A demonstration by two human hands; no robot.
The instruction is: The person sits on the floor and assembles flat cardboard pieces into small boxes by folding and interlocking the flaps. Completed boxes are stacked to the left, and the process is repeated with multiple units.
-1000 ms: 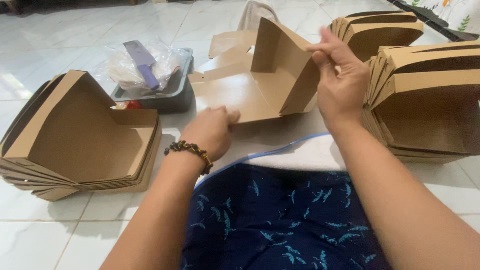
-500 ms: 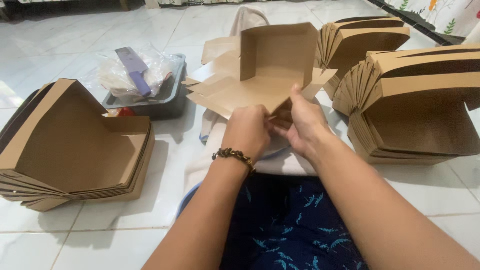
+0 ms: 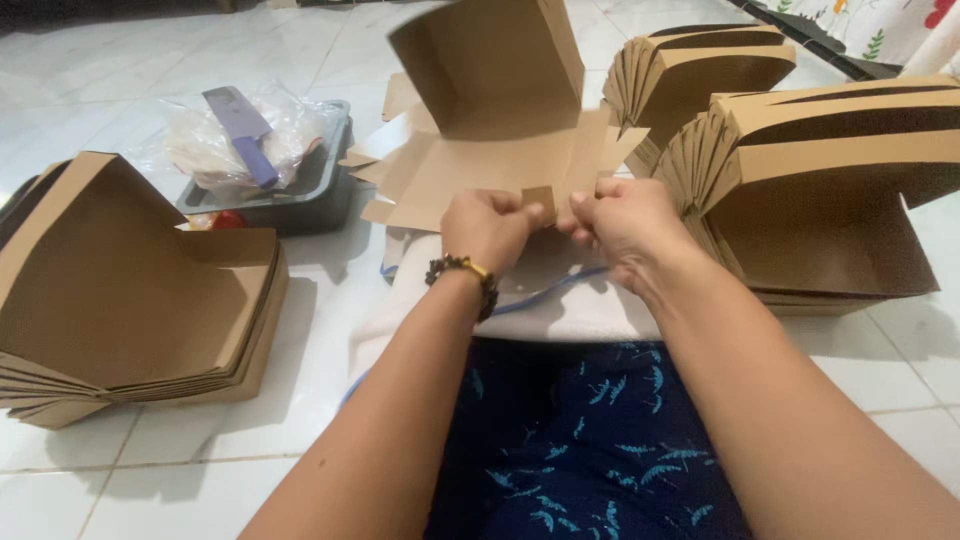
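Brown box blank being folded over the lap, w/ stacks all around

Biggest first: nested stack of folded boxes (image 3: 830,190) at right, another stack (image 3: 130,290) at left on the tile floor (image 3: 90,470). The half-formed cardboard box (image 3: 490,130) is held up btwn them, above a white cloth (image 3: 560,300). A small tab at its near edge is pinched by left hand (image 3: 490,228) & right hand (image 3: 625,215), fingers clenched on it. Prob light, thin, stiff-ish but easily creased; best gripped at flaps/fold lines.

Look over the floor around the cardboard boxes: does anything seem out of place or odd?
One thing stands out: a purple-handled cleaver lies on crinkled clear plastic bags in a dark tray, among stacks of brown boxes. Otherwise both hands pinch a half-folded box; nothing looks spilled or torn.
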